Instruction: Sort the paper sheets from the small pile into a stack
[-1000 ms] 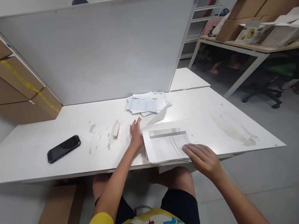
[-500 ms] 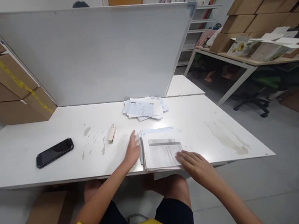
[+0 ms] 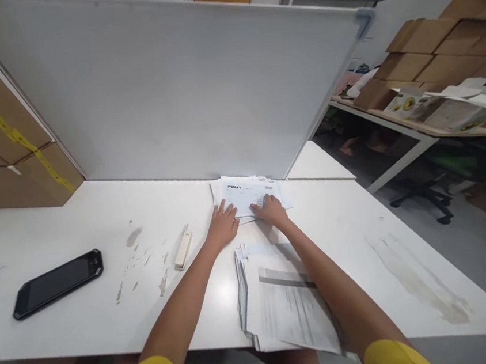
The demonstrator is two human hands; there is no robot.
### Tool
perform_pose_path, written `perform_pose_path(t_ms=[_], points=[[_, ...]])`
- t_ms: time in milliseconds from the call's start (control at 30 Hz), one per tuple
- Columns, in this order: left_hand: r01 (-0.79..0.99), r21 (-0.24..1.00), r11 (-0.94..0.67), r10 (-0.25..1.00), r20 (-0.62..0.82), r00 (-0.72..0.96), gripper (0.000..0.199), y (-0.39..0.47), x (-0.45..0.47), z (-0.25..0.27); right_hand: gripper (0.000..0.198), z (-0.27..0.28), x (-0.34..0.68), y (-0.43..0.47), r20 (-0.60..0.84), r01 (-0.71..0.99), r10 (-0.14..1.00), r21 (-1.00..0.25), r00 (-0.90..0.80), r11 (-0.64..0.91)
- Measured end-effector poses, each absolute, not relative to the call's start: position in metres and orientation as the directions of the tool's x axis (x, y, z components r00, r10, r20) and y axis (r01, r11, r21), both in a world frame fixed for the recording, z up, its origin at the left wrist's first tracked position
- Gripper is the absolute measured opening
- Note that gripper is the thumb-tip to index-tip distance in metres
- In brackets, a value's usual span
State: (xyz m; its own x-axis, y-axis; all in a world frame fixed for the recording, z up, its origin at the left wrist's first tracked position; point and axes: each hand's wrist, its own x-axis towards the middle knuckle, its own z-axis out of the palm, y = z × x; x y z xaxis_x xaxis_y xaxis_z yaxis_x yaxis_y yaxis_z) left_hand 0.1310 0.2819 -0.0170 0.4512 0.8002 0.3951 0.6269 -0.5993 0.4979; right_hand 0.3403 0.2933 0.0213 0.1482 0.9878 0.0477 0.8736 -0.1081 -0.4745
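Against the foot of the whiteboard lies a stack of printed sheets [image 3: 248, 190], the top one marked "PONY". My left hand [image 3: 225, 224] rests with spread fingers on the front left edge of that stack. On its front right part is my right hand [image 3: 273, 210], fingers bent and the thumb apart from them; whether any sheet is pinched is not visible. Closer to me, a second stack of papers [image 3: 282, 311] lies at the table's front edge, its top sheet printed in grey. My right forearm passes over its right side.
A cream stapler [image 3: 183, 250] and a black phone [image 3: 58, 282] lie on the white table [image 3: 186, 304], left of the papers. A whiteboard [image 3: 172, 91] stands across the back. Cardboard boxes [image 3: 6, 126] are stacked at the left, and more boxes [image 3: 423, 41] on another table at the right.
Both hands have left the near stack and moved forward to the stack by the whiteboard. The near stack's top sheet now sits askew. My view has shifted closer to the table.
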Motion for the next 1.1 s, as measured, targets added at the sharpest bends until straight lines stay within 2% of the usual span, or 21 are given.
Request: perform_pose_path(t_ms=[33, 100, 200, 267, 367, 500, 633, 767, 833, 967, 1033, 1100], points=[[0.598, 0.497, -0.629, 0.777, 0.411, 0.476, 0.043, 0.282, 0.131, -0.018, 0.076, 0.014, 0.353, 0.297, 0.001, 0.855, 0.974, -0.479, 0.225, -0.197], [0.602, 0.530, -0.598, 0.801, 0.432, 0.415, 0.045, 0.285, 0.132, -0.017, 0.081, 0.004, 0.381, 0.298, -0.052, 0.765, 0.911, -0.525, 0.409, -0.373], [0.690, 0.590, -0.419, 0.902, 0.360, 0.240, 0.053, 0.291, 0.135, -0.014, 0.079, -0.002, 0.415, 0.292, -0.146, 0.506, 0.826, -0.728, 0.545, -0.462], [0.726, 0.570, -0.385, 0.919, 0.313, 0.241, 0.056, 0.292, 0.137, -0.011, 0.062, -0.003, 0.425, 0.287, -0.228, 0.317, 0.825, -0.844, 0.518, -0.433], [0.745, 0.499, -0.442, 0.896, 0.277, 0.346, 0.055, 0.290, 0.138, -0.009, 0.032, -0.003, 0.433, 0.281, -0.293, 0.172, 0.842, -0.898, 0.454, -0.405], [0.728, 0.385, -0.567, 0.824, 0.263, 0.502, 0.048, 0.289, 0.137, -0.010, 0.023, -0.005, 0.447, 0.279, -0.337, 0.044, 0.851, -0.921, 0.403, -0.386], [0.618, 0.301, -0.726, 0.686, 0.263, 0.678, 0.049, 0.291, 0.136, -0.011, 0.027, -0.007, 0.469, 0.273, -0.396, -0.029, 0.813, -0.905, 0.427, -0.425], [0.516, 0.320, -0.794, 0.594, 0.225, 0.773, 0.062, 0.292, 0.137, -0.010, 0.021, -0.005, 0.482, 0.259, -0.429, -0.050, 0.795, -0.890, 0.429, -0.454], [0.537, 0.343, -0.771, 0.626, 0.249, 0.739, 0.062, 0.290, 0.138, -0.008, 0.016, -0.002, 0.483, 0.251, -0.435, -0.054, 0.795, -0.888, 0.422, -0.457], [0.709, 0.398, -0.582, 0.813, 0.318, 0.489, 0.051, 0.288, 0.139, -0.005, 0.016, 0.011, 0.472, 0.239, -0.415, -0.041, 0.810, -0.898, 0.414, -0.438], [0.732, 0.439, -0.521, 0.853, 0.298, 0.429, 0.053, 0.290, 0.139, -0.005, 0.016, 0.018, 0.464, 0.235, -0.384, -0.002, 0.835, -0.909, 0.395, -0.417], [0.670, 0.571, -0.475, 0.878, 0.258, 0.402, 0.054, 0.294, 0.142, -0.005, 0.016, 0.024, 0.454, 0.235, -0.352, 0.041, 0.856, -0.918, 0.378, -0.395]])
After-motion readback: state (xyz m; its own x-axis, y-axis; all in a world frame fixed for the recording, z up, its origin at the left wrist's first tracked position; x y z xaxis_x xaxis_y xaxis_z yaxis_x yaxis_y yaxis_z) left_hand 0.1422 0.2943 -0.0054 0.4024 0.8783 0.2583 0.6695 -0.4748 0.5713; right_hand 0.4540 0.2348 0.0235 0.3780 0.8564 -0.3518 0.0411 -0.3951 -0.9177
